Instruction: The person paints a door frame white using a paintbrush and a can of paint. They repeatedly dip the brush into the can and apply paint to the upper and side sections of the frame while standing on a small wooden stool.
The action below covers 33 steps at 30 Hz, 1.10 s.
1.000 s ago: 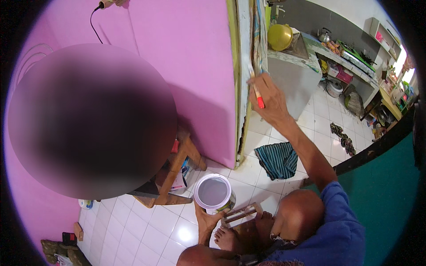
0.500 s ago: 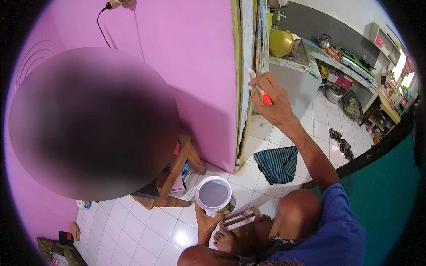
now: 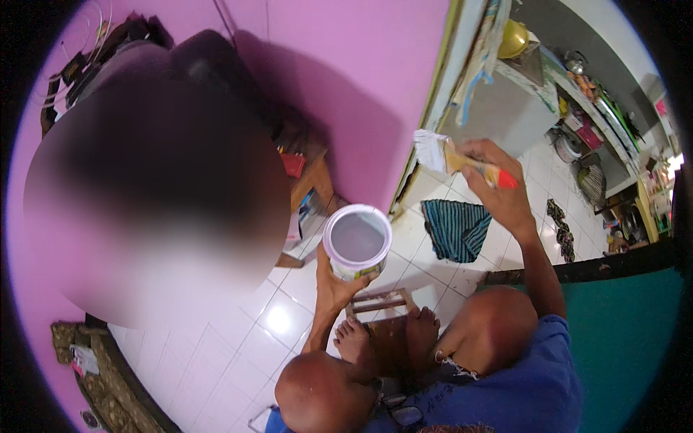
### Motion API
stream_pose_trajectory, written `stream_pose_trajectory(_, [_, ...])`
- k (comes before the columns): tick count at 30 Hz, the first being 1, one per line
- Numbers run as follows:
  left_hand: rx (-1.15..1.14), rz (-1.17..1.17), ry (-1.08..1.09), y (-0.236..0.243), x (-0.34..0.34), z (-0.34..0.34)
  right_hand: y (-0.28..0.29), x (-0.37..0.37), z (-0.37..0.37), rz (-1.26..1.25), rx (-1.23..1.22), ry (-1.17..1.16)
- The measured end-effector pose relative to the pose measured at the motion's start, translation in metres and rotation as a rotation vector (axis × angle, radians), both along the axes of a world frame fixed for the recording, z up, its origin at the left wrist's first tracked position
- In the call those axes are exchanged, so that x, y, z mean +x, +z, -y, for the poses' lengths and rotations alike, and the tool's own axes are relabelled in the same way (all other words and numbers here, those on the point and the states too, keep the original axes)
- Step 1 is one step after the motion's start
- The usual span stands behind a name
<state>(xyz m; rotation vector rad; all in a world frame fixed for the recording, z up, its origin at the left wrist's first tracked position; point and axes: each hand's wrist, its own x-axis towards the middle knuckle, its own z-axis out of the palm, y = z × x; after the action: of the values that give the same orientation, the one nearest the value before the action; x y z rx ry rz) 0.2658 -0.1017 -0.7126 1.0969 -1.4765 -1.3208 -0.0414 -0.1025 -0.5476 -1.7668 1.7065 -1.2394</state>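
My right hand [image 3: 498, 180] grips a paintbrush [image 3: 462, 160] by its wooden handle, which ends in a red tip. White paint coats its bristles, which point left toward the edge of the pink wall and the doorway frame [image 3: 445, 83]. They look apart from the frame. Below and to the left, my left hand [image 3: 336, 289] is wrapped around the lower side of a paint can [image 3: 358, 273]. The can is open at the top, its rim is smeared pale, and light greyish paint shows inside. It is held above the floor near my feet.
A striped teal cloth [image 3: 456, 229] lies on the tiled floor beyond my knees. At left stands a wooden table [image 3: 314, 180], partly hidden by a large blurred patch. Through the doorway is a kitchen counter [image 3: 523, 79] with a yellow basin [image 3: 512, 40]. Teal wall [image 3: 613, 339] at right.
The brush has moved down and right, away from the doorway frame, with its bristles now turned left. The can has been raised slightly, and the view has shifted.
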Motion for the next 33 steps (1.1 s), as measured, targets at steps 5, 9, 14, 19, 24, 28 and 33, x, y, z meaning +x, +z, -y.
stream_pose_trajectory(5, [-0.119,0.030,-0.057,-0.009,-0.018,0.010,-0.004,0.048,-0.014,-0.398,-0.347,0.339])
stream_pose_trajectory(9, [-0.042,-0.142,-0.078,-0.017,-0.032,0.008,-0.030,0.065,-0.003,-0.795,-0.421,0.438])
stream_pose_trajectory(14, [-0.042,-0.111,-0.069,-0.015,-0.033,0.007,-0.030,0.057,-0.014,-0.771,-0.246,0.623])
stream_pose_trajectory(19, [-0.062,-0.082,-0.030,-0.021,-0.021,0.010,0.012,0.032,-0.013,-0.589,-0.139,0.700])
stream_pose_trajectory(24, [-0.054,-0.003,0.001,-0.013,-0.006,0.005,0.117,-0.074,0.066,-0.109,-0.406,-0.216])
stream_pose_trajectory(28, [0.045,-0.007,-0.003,-0.013,-0.015,0.000,0.183,-0.159,0.142,-0.125,-0.754,-0.420])
stream_pose_trajectory(33, [0.007,-0.036,0.056,-0.004,-0.011,-0.010,0.199,-0.181,0.209,-0.105,-0.503,-0.319])
